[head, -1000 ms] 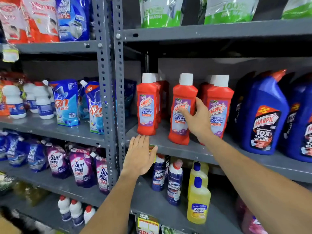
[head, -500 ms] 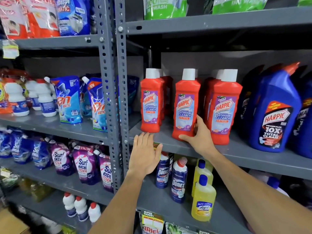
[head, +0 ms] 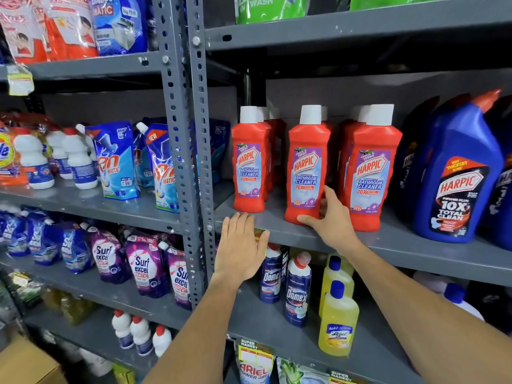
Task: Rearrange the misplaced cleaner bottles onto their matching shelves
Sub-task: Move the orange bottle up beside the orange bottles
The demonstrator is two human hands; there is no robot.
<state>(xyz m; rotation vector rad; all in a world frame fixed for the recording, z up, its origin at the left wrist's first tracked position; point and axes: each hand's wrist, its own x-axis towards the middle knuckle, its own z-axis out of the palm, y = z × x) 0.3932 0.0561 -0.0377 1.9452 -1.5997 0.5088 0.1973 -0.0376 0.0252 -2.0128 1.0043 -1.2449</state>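
Note:
Three rows of red Harpic bathroom cleaner bottles with white caps stand on the grey middle shelf (head: 415,250). My right hand (head: 331,220) grips the base of the middle front red bottle (head: 306,164), thumb in front, fingers behind. The left front red bottle (head: 249,162) and the right front red bottle (head: 370,173) stand upright beside it. My left hand (head: 239,250) rests flat and open against the shelf's front edge, below the left bottle, holding nothing.
Big blue Harpic bottles (head: 457,176) stand to the right on the same shelf. Below are dark blue Domex bottles (head: 297,292) and yellow Lizol bottles (head: 338,320). A perforated grey upright (head: 191,162) divides the bays; the left bay holds Rin pouches (head: 116,162) and Surf Excel pouches (head: 144,267).
My right hand slid from the bottle's label down to its base, and the tilted middle red bottle now stands upright on the shelf. My left hand stayed at the shelf edge.

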